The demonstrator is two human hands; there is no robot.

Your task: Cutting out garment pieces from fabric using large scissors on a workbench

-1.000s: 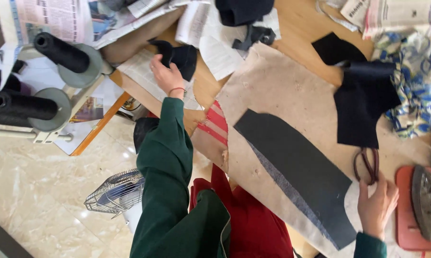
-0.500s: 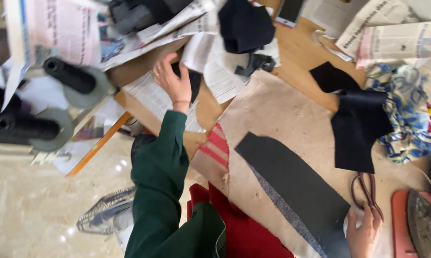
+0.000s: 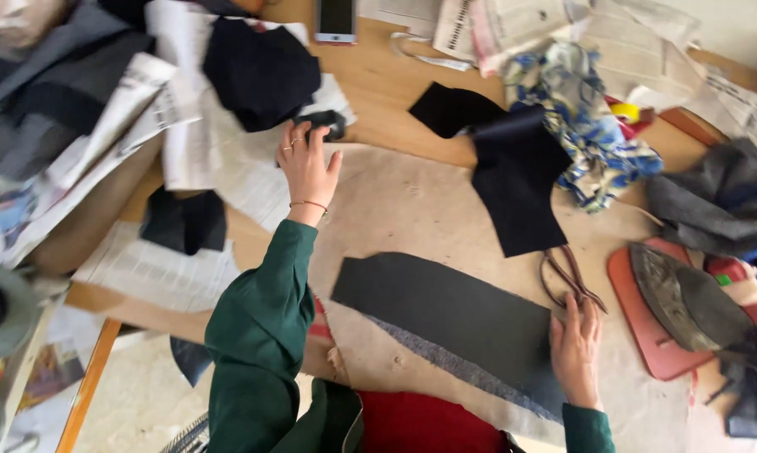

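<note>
Dark grey felt lies nearest me: a long fabric strip (image 3: 454, 323) on the brown paper sheet (image 3: 412, 210), and my right hand (image 3: 575, 348) rests flat and open on its right end, just below the scissors (image 3: 567, 277). Farther up, my left hand (image 3: 307, 168) reaches out, fingers curled onto a small black object (image 3: 326, 124) on the newspapers (image 3: 219, 159); I can't tell whether it is actually gripped.

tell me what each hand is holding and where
Nothing is lifted. The left hand touches a small dark object at its edge; the right hand presses flat on the black fabric strip at its right end.
</note>
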